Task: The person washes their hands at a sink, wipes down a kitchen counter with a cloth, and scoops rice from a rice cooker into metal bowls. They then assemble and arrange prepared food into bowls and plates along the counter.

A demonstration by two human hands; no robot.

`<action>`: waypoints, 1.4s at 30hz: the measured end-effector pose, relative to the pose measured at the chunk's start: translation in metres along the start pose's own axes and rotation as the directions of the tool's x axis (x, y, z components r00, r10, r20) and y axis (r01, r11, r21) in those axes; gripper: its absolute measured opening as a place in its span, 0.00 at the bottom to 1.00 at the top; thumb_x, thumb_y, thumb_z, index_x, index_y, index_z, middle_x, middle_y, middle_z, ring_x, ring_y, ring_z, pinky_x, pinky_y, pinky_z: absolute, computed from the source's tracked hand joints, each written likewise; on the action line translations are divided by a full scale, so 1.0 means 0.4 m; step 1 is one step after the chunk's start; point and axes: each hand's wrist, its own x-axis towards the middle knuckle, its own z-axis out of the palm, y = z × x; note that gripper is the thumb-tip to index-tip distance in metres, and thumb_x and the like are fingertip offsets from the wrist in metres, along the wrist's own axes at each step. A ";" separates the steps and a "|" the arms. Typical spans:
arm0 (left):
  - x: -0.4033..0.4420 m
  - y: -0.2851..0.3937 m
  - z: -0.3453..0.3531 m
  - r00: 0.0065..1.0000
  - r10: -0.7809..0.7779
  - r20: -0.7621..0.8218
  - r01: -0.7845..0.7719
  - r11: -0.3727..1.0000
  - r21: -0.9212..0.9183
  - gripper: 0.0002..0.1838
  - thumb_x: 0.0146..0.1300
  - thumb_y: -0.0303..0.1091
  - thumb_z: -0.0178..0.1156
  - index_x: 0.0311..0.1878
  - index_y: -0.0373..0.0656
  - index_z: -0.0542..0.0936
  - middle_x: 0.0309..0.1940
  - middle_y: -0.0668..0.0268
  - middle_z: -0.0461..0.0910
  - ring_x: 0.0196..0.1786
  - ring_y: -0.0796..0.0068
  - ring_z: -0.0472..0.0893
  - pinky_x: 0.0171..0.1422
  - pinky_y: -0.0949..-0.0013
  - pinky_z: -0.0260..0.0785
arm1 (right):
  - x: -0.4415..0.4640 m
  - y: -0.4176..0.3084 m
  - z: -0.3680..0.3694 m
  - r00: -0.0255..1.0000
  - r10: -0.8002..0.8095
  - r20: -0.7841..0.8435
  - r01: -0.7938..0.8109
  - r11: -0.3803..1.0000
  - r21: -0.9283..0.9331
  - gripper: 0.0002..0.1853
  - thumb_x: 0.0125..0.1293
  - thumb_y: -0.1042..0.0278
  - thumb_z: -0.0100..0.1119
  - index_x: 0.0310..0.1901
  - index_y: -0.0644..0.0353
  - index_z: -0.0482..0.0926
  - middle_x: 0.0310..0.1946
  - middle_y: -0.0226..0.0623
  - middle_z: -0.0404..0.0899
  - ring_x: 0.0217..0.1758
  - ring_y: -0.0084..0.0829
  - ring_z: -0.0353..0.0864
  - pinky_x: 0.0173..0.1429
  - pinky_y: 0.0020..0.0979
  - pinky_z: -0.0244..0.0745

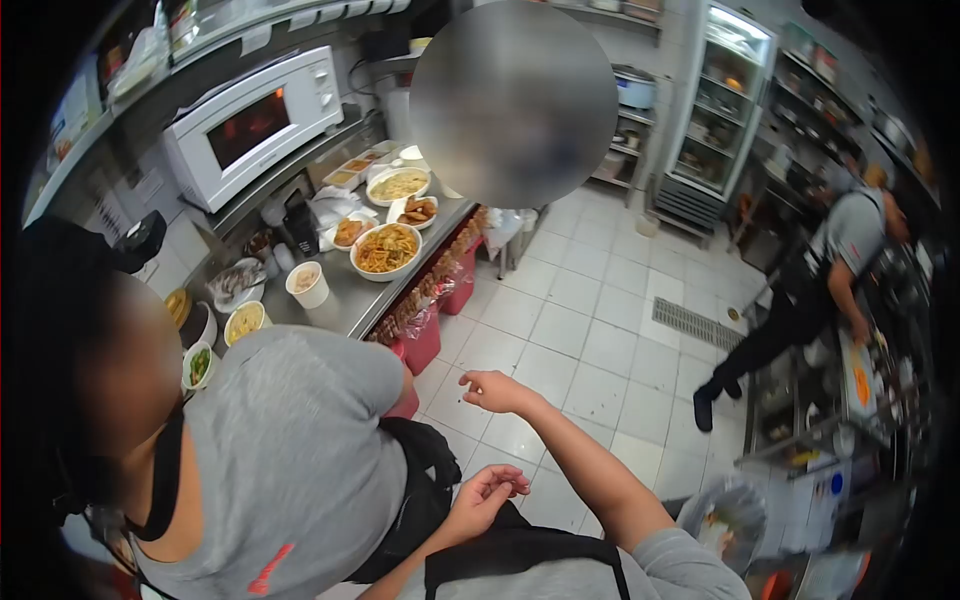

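My right hand reaches out over the tiled floor, its fingers loosely bent and partly stretched, holding nothing that I can see. Lower down, my left hand is in front of my body, palm turned inward and fingers softly curved, also with nothing visible in it. It is close to the dark trousers of a co-worker in a grey shirt, who stands at my left facing the counter. Past that co-worker, a bowl of noodles, a bowl of fried pieces and a paper cup stand on the steel counter, beyond both hands.
A white microwave glows on a shelf above the counter. Pink bins stand below it. At the right, another person bends over a worktop. A lit glass-door fridge stands at the back; a lined bin is near my right elbow.
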 end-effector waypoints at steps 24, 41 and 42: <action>1.401 0.048 -0.209 0.817 0.024 -0.576 -0.032 0.999 -0.004 0.15 0.64 0.29 0.49 0.54 0.44 0.66 0.46 0.64 0.75 0.46 0.71 0.78 0.48 0.70 0.69 | -0.202 1.569 -0.861 0.579 0.806 -0.121 -0.814 0.561 -0.151 0.09 0.49 0.66 0.57 0.25 0.65 0.77 0.25 0.51 0.78 0.25 0.46 0.78 0.31 0.41 0.72; 1.948 0.187 -0.652 0.153 0.064 -0.986 -0.150 0.988 0.041 0.27 0.64 0.46 0.47 0.64 0.52 0.55 0.59 0.61 0.61 0.57 0.64 0.69 0.45 0.62 0.70 | 1.409 0.931 -0.977 0.903 -0.280 0.325 0.053 0.825 0.563 0.14 0.65 0.66 0.52 0.46 0.67 0.70 0.33 0.36 0.77 0.30 0.26 0.79 0.35 0.25 0.75; 1.964 0.189 -0.680 0.175 0.027 -0.984 -0.125 0.992 0.005 0.30 0.64 0.50 0.45 0.67 0.55 0.50 0.60 0.60 0.61 0.53 0.62 0.73 0.42 0.61 0.72 | 1.438 0.927 -0.977 0.893 -0.303 0.333 0.056 0.809 0.585 0.12 0.65 0.67 0.52 0.44 0.68 0.70 0.31 0.36 0.77 0.28 0.24 0.78 0.33 0.25 0.74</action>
